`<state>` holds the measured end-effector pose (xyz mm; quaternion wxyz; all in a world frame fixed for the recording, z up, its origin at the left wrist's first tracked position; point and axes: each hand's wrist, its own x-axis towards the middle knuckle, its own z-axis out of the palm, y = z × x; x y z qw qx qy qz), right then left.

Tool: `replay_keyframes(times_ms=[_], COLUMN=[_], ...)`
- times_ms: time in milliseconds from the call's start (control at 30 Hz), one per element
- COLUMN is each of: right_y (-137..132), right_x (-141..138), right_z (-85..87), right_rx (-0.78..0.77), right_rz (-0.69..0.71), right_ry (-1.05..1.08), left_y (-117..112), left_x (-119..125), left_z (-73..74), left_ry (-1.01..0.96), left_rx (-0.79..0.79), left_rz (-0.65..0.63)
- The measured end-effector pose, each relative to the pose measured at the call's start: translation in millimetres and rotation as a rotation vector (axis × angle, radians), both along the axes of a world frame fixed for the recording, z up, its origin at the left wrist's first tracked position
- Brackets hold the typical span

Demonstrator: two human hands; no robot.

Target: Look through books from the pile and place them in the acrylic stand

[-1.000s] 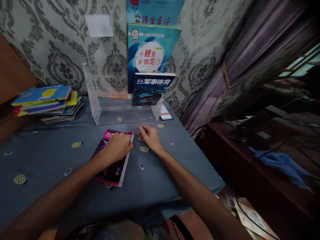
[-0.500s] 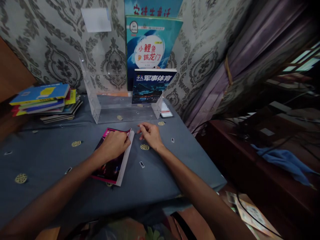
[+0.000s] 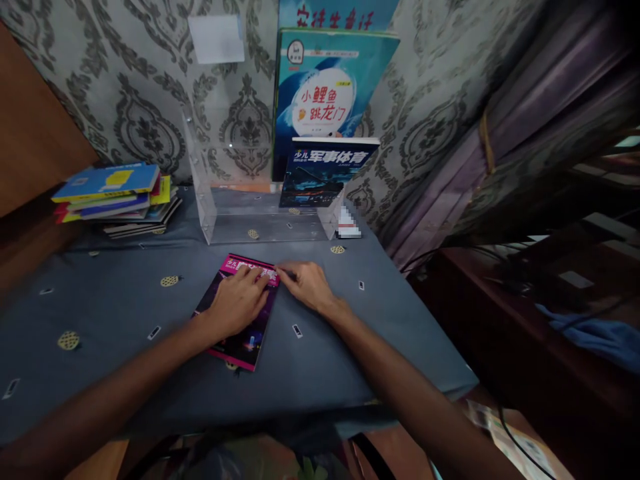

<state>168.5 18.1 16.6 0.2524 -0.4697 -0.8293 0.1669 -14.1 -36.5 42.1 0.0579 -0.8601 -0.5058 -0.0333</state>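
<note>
A thin book (image 3: 250,333) with a black and magenta cover lies flat and closed on the blue-grey tablecloth. My left hand (image 3: 239,299) rests on the upper part of its cover, fingers laid out over the white title. At the book's top right corner, my right hand (image 3: 309,285) has thumb and forefinger together on the corner, the other fingers curled under. Beyond the hands stands a clear acrylic book rack (image 3: 270,230). A dark blue book (image 3: 320,177) leans in its front tier, and a teal book (image 3: 335,67) stands behind that.
A stack of books (image 3: 113,187) sits at the table's back left, against a wooden panel (image 3: 40,120). Patterned wallpaper lies behind the rack. To the right hang a purple curtain (image 3: 450,173) and, lower, a blue cloth (image 3: 595,337) near dark cables.
The book's cover, earlier drawn back along the right edge with white page showing, now lies flat. My left fingers have uncurled onto it; my right hand has come to its corner. The view shifted left.
</note>
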Motion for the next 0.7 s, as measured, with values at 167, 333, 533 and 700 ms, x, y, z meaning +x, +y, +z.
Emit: replay_keyframes(times_ms=[167,333,533,700], right_y=[2.0,1.3,9.8,19.5], right_x=[1.5,2.4,5.0,5.7], right_z=[-1.9,-3.2,-10.1,-18.6], right_rx=[0.017,0.014,-0.082,-0.29], right_rz=[-0.007,0.0,-0.002,-0.026], right_ry=[-0.021,-0.009,0.192,0.423], left_y=[6.4,16.6,21.5,30.4], left_x=[-15.3,-35.2,-42.3,-34.4], left_z=[-8.8,-5.2,-5.9,-14.0], left_ry=[-0.057,-0.052,-0.044,-0.111], left_rx=[-0.007,-0.047,-0.006,-0.039], left_rz=[0.016,0.152,0.103,-0.047])
